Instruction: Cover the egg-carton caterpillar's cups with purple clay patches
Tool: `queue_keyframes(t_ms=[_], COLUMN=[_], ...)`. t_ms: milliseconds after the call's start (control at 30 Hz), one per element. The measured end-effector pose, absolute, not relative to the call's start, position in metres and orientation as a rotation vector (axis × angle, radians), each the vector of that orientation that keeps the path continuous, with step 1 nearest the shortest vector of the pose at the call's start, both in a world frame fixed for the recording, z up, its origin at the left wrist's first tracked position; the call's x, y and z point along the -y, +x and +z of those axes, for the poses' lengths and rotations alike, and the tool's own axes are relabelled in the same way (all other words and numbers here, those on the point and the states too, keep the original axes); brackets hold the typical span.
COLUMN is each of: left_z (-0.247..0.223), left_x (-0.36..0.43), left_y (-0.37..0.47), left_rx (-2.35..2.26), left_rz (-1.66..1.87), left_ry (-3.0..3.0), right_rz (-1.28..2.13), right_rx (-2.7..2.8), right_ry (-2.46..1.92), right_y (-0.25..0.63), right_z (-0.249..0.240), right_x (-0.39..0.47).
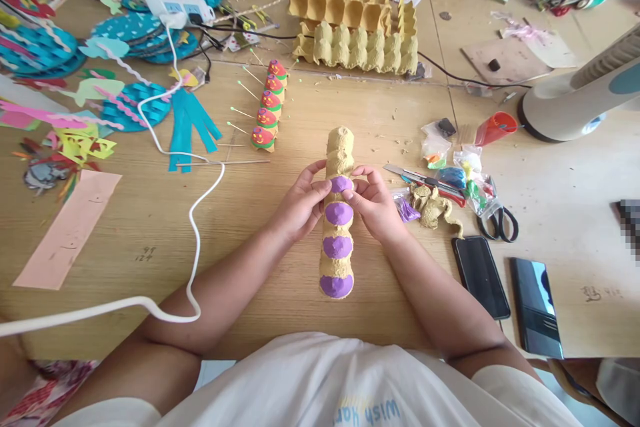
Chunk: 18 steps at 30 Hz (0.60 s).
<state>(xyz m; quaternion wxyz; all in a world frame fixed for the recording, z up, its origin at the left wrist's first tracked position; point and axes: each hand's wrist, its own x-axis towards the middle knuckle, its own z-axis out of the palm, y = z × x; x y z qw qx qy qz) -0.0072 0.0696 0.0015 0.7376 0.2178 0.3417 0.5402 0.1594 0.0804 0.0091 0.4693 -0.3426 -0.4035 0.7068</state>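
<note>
A strip of yellow egg carton (339, 265) stretches away from me in the middle of the view, above the wooden table. Purple clay (339, 214) covers patches on several of its bumps; the far end is bare. My left hand (303, 203) grips the strip's left edge, thumb beside the farthest purple patch. From the other side my right hand (374, 205) holds it too, its thumb and fingertip at that same patch. To the right of my right hand lie a small bag of purple clay (407, 207) and torn carton scraps (429, 207).
A finished-looking red and green carton caterpillar (270, 101) stands beyond my left hand. Egg cartons (365, 47) lie at the back. Scissors (499, 221), a utility knife (425, 180) and phones (481, 277) are at right. A white cable (195, 227) crosses the left side.
</note>
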Motion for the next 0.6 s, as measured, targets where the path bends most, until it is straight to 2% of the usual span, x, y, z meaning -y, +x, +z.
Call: queue_keyframes(t_ms=[600], left_z=[0.0001], left_x=[-0.0717], left_y=[-0.0085], left_rx=[-0.78], left_rz=[1.201], left_ry=[0.558], right_rz=[1.821], right_rx=[1.033], right_ry=[-0.834], right_y=[0.1637], right_z=[0.0084], right_x=[-0.0835])
